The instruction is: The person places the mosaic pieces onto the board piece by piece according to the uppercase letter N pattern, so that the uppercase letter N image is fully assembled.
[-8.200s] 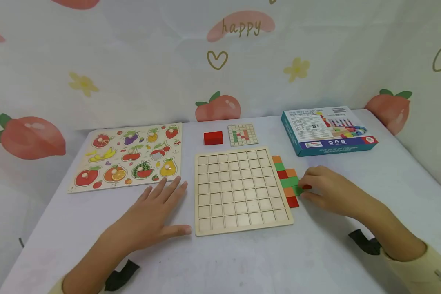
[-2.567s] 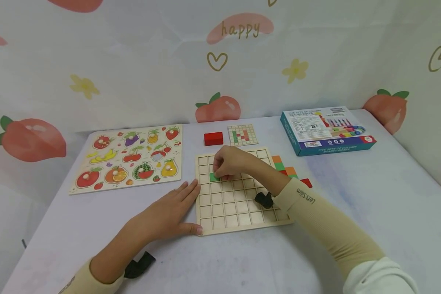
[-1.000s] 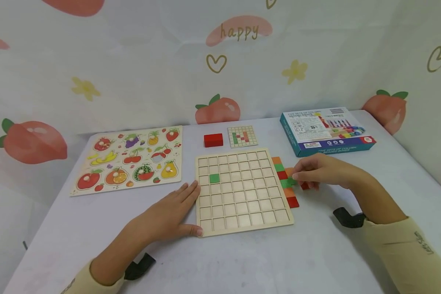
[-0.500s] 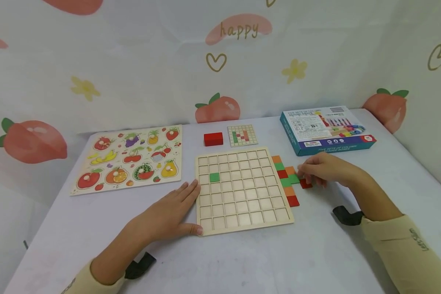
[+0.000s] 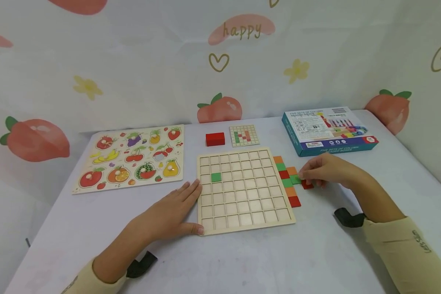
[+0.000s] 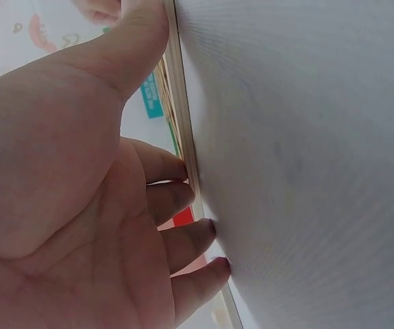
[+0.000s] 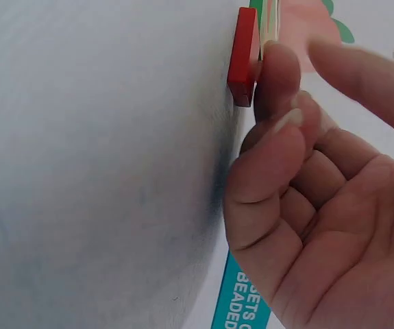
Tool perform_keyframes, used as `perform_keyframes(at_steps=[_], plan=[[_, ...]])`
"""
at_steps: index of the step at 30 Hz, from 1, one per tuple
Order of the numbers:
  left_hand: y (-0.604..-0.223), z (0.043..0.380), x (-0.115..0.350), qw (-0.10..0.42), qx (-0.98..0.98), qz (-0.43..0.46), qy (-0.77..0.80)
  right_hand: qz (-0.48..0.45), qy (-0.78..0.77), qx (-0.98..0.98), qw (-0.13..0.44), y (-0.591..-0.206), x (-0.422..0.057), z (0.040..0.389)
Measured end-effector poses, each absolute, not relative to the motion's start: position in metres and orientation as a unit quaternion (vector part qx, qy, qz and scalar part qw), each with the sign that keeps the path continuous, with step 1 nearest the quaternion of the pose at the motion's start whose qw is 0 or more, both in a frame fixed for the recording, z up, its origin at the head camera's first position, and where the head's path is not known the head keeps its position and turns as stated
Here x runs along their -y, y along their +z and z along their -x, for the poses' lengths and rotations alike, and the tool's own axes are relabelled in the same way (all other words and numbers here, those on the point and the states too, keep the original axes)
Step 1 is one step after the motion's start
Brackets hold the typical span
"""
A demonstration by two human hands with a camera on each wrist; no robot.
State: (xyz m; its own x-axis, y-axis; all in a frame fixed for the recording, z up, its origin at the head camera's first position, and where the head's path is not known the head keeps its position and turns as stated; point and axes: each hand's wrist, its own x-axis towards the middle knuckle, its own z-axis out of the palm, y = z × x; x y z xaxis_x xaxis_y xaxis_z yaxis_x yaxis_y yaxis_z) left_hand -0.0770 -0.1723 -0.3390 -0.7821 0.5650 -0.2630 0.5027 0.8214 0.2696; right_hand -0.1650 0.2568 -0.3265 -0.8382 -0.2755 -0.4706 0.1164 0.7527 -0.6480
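Observation:
A wooden grid board [image 5: 245, 207] lies on the table with a green square tile [image 5: 216, 177] in one of its upper-left cells. My left hand [image 5: 168, 214] lies with fingers straight and thumb spread, fingertips right at the board's left edge; the left wrist view shows them along that edge. Right of the board, orange, green and red tiles lie side by side. My right hand [image 5: 327, 170] is over their outer end, fingertips at a green tile [image 5: 295, 179] and a red tile [image 5: 307, 185]. In the right wrist view the index fingertip is beside the red tile [image 7: 243, 58], thumb apart.
Behind the board are a red block [image 5: 215, 139] and a small pattern card [image 5: 244, 135] with coloured squares. A fruit knob puzzle [image 5: 128, 183] lies at back left. A teal and white box [image 5: 328, 130] lies at back right, just behind my right hand.
My right hand put the green tile in the board, then returned to the loose tiles and hovers there with small finger movements. My left hand shifted right to the board's edge.

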Motion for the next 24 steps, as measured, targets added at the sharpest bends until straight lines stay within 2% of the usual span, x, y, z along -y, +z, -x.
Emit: perform_keyframes(at_steps=[24], plan=[[-0.338,0.0774,0.1719,0.165,-0.94,-0.287,0.088,0.049,-0.317,-0.907,0.274,-0.3345,-0.2528,0.1684]])
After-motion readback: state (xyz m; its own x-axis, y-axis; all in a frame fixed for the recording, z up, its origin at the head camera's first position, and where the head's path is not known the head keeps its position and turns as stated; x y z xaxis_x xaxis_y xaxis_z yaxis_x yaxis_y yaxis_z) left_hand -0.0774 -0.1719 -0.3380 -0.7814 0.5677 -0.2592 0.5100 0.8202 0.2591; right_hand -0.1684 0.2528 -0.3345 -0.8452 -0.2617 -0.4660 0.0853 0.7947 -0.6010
